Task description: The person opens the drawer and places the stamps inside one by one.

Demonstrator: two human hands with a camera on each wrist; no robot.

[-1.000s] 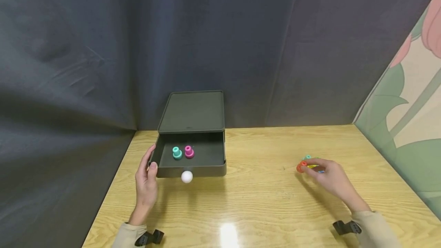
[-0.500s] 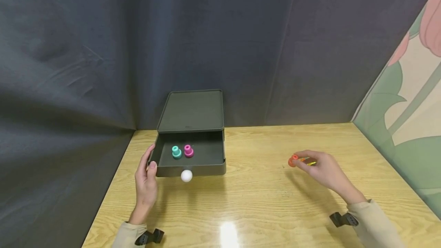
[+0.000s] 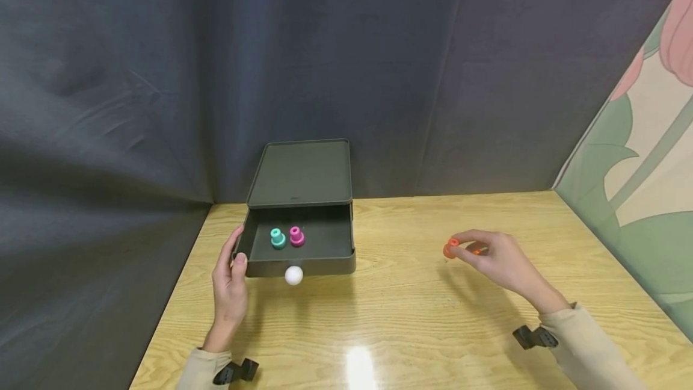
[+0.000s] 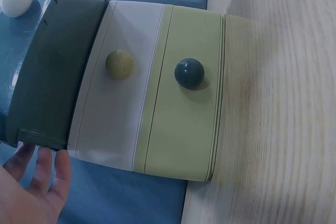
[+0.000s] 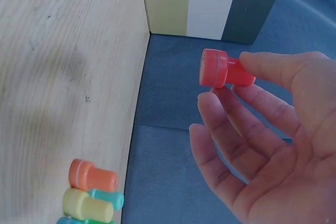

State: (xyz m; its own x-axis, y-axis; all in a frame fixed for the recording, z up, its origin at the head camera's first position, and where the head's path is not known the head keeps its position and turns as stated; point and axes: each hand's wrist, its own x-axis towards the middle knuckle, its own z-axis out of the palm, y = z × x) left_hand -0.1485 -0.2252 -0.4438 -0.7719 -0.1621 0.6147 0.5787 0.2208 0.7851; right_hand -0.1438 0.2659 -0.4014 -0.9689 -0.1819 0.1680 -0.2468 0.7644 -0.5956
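head view: the right hand [image 3: 495, 260] pinched a red peg [image 3: 450, 248] between thumb and fingertips, lifted clear of the wooden table [image 3: 411, 312]. over the last second it had risen off the spot at the right and drifted left, toward the open drawer [image 3: 298, 245] of the dark drawer box [image 3: 300, 176], though it was well apart from it yet; that looked like a carry just begun. the left hand [image 3: 230, 284] had stayed at the drawer's left front corner, fingers straight against it, holding nothing. a teal peg [image 3: 278, 238] and a magenta peg [image 3: 296, 236] stood side by side inside; a white knob [image 3: 293, 275] stuck out of the drawer front.

left wrist view: straight fingers [image 4: 44, 169] touched the corner of the dark drawer; below it sat a white drawer [image 4: 113, 85] and a green drawer [image 4: 184, 90], each with a ball knob.

right wrist view: thumb and fingertips [image 5: 231, 111] held the red peg [image 5: 223, 71] by its stem, disc end outward. an orange peg [image 5: 92, 176], a yellow peg [image 5: 86, 204] and a teal one [image 5: 108, 199] lay on the table.
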